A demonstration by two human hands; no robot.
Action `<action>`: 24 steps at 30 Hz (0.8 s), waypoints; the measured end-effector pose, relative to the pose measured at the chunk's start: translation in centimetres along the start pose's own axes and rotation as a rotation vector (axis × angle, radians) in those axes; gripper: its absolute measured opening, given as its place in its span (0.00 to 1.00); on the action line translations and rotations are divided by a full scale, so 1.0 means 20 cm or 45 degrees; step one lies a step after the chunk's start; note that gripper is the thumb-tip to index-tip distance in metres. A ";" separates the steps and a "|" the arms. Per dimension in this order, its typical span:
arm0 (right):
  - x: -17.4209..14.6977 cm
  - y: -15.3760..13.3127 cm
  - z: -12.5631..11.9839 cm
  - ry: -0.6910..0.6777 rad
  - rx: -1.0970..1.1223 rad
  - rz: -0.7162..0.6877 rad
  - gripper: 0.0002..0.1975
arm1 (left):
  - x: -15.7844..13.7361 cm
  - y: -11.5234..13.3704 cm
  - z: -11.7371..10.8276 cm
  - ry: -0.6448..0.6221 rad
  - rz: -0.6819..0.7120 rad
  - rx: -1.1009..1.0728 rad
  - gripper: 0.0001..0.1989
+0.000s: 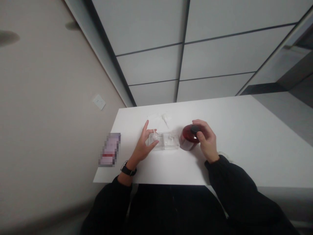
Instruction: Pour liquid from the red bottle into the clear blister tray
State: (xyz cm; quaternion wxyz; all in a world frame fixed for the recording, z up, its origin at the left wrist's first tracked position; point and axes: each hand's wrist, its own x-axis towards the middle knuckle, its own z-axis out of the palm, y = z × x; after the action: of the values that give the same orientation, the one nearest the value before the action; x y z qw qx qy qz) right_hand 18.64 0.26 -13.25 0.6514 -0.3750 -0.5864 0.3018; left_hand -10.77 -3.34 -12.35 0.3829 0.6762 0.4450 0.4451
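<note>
My left hand is around the left of two clear square bottles, its thumb and a finger at the sides of the rounded top and its index finger stretched out. The right clear bottle stands close against it. My right hand grips the black cap of a large red-brown bottle, thumb on the near side and fingers behind. That bottle stands upright on the table, just right of the clear ones.
A small white nozzle-like piece lies behind the clear bottles on the white table. A blurred-out pinkish rectangular item lies at the left table edge. Beside the table are a wall with a socket and panelled doors behind.
</note>
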 end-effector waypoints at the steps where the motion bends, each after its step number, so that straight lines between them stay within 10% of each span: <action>1: 0.00 0.00 0.00 0.001 0.003 -0.001 0.19 | 0.00 0.00 0.00 -0.023 0.003 0.000 0.49; 24: 0.01 -0.02 0.01 -0.009 -0.030 0.021 0.22 | 0.01 -0.02 0.01 -0.055 -0.046 0.161 0.33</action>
State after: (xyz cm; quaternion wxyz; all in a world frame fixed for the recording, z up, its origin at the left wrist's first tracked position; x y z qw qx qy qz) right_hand 18.53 0.15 -12.82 0.6424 -0.3866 -0.5890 0.3015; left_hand -10.56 -3.10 -12.72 0.3569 0.7005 0.4758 0.3943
